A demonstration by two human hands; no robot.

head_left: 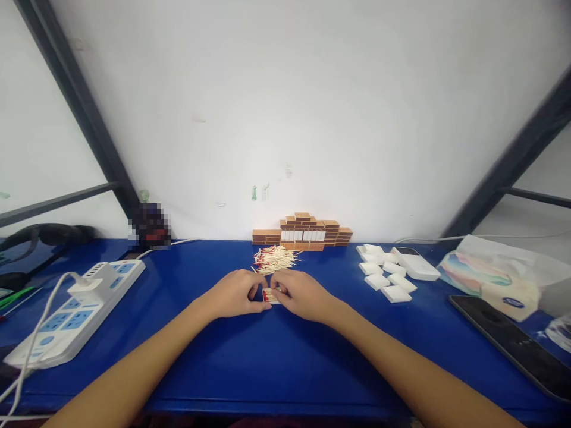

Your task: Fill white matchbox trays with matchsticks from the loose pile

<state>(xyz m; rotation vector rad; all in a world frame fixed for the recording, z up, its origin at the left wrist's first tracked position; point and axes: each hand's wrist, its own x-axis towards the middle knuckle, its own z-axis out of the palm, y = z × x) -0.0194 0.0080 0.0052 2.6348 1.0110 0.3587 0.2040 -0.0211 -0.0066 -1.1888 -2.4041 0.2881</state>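
Observation:
A small white matchbox tray point(270, 296) with red-headed matches in it sits between my two hands on the blue table. My left hand point(234, 293) has its thumb and finger curled at the tray's left end, gripping it. Bent over the right end, my right hand point(306, 293) has its fingers closed on the tray and covers part of it. Just behind the hands lies a heap of loose matches point(276, 259). Further back, brown matchboxes point(303, 224) are stacked against the wall, with a row of white pieces among them.
Several white matchbox trays point(395, 293) lie to the right, near a white device point(417, 266), a tissue pack point(499, 285) and a black phone point(508, 342). A power strip point(80, 312) with a plugged-in cable and black headphones point(40, 235) are on the left.

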